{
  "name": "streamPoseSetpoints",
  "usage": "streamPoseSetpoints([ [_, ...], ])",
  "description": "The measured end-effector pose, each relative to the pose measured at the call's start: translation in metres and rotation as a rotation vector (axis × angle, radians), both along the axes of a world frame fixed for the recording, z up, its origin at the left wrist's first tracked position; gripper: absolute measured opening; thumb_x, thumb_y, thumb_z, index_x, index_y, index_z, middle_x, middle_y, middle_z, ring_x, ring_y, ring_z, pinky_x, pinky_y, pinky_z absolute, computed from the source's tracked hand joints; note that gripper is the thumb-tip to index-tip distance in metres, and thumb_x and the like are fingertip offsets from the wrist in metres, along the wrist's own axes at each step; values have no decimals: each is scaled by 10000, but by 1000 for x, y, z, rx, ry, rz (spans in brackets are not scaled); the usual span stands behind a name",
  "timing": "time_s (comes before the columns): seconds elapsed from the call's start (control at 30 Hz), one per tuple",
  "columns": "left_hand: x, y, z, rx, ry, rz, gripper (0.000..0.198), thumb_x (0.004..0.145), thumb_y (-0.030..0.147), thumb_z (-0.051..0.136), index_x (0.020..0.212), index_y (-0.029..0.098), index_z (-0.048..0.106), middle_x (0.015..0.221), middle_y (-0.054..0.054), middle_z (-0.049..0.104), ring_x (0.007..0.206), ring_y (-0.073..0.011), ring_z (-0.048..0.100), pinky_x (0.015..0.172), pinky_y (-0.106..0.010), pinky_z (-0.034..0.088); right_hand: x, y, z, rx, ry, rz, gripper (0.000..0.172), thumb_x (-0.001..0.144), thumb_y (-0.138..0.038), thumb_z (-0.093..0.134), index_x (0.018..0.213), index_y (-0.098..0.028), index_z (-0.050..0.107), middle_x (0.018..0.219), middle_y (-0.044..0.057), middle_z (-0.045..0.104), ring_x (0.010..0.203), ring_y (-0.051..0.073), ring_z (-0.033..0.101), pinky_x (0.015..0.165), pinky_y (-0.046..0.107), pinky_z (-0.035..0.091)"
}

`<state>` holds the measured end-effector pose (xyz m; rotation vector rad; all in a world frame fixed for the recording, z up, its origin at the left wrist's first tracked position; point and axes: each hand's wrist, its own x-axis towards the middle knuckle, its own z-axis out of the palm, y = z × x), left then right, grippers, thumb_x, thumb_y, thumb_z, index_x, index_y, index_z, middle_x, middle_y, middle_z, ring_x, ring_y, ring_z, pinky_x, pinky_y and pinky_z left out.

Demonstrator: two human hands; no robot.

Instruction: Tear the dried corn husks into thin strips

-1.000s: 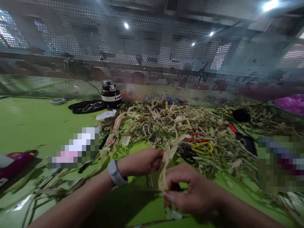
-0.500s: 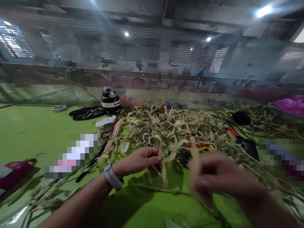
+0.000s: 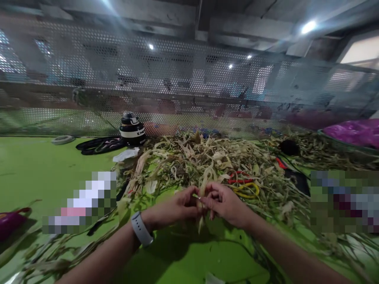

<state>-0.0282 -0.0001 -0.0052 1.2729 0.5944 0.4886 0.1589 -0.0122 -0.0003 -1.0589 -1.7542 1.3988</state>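
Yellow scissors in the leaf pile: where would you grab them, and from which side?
By the yellow handle loop, coming from above on the near side. The loop lies flat and open on top of the leaf pile, while the rest seems buried in the pile. The right hand is nearest, but it and the left hand both pinch a strip.

The single camera sits on the person's head, above and just short of the pile of dry leaves (image 3: 213, 159), and faces forward and down across it. It is near: the left hand (image 3: 177, 206) and right hand (image 3: 227, 203), pinching one strip (image 3: 205, 179), meet just this side of the pile. The green table (image 3: 44, 165) spreads left of the pile, and the mesh screen (image 3: 177, 90) stands beyond it.
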Motion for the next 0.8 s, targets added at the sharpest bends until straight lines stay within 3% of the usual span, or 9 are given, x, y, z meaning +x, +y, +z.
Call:
streamPoseSetpoints([
  [0.1, -3, 3, 6, -43, -77, 147, 271, 729, 216, 648, 977, 172, 546, 859, -19, 615, 735, -115, 570, 687, -245, 475, 15, 6, 13, 170, -208, -167, 294, 830, -450, 489, 975, -194, 502, 672, -23, 563, 476, 90, 516, 461, 210, 418],
  [0.2, -5, 6, 9, -186, -125, 293, 159, 730, 191, 605, 879, 140, 586, 858, -58, 636, 756, -151, 591, 728, -304, 499, 34, 16, 22, 377, -589, -374, 298, 834, -453, 454, 968, -200, 534, 565, -29, 553, 474, 121, 510, 462, 217, 344],
  [0.33, -2, 7, 5, -316, -221, 381, 52, 680, 141, 496, 689, 142, 547, 565, -5, 556, 532, -114, 525, 626, -279, 498, 46, 28, 17, 446, -919, -578, 535, 739, -544, 545, 1129, -181, 496, 609, 10, 615, 528, 172, 549, 472, 231, 290],
  [0.4, 0, 6, 2, -336, -247, 465, 37, 648, 142, 488, 619, 149, 511, 466, 48, 433, 418, -72, 403, 551, -248, 478, 45, 31, 11, 467, -924, -523, 398, 789, -480, 516, 1055, -185, 545, 638, 21, 629, 548, 166, 557, 498, 231, 303],
  [0.47, 2, 6, 0, -316, -255, 557, 23, 642, 163, 519, 627, 152, 505, 431, 86, 330, 367, -47, 290, 441, -192, 403, 42, 33, 7, 545, -877, -442, 218, 847, -353, 456, 863, -191, 601, 659, 26, 631, 597, 157, 567, 548, 231, 327],
  [0.53, 3, 6, -2, -245, -202, 611, 97, 651, 191, 583, 730, 153, 543, 420, 109, 284, 355, -38, 240, 370, -154, 291, 40, 33, 6, 625, -805, -410, 223, 860, -272, 420, 753, -190, 598, 697, 30, 635, 650, 151, 572, 585, 228, 343],
  [0.67, 7, 5, -8, -80, 86, 567, 308, 656, 264, 671, 925, 142, 583, 450, 102, 369, 376, -42, 310, 368, -153, 253, 38, 32, 4, 515, -799, -479, 231, 793, -385, 519, 901, -193, 588, 679, 20, 634, 583, 153, 559, 516, 223, 332],
  [0.73, 10, 5, -10, -45, 131, 546, 306, 672, 295, 659, 925, 137, 592, 448, 101, 372, 376, -43, 305, 370, -160, 246, 37, 33, 0, 434, -835, -456, 392, 744, -426, 577, 1060, -195, 553, 657, 13, 635, 541, 156, 548, 487, 225, 317],
  [0.8, 11, 5, -12, -55, 133, 535, 288, 679, 297, 645, 913, 137, 596, 426, 111, 341, 366, -41, 272, 370, -165, 232, 36, 35, -5, 466, -812, -394, 363, 764, -377, 564, 1086, -210, 558, 701, 20, 647, 594, 163, 568, 519, 227, 339],
])
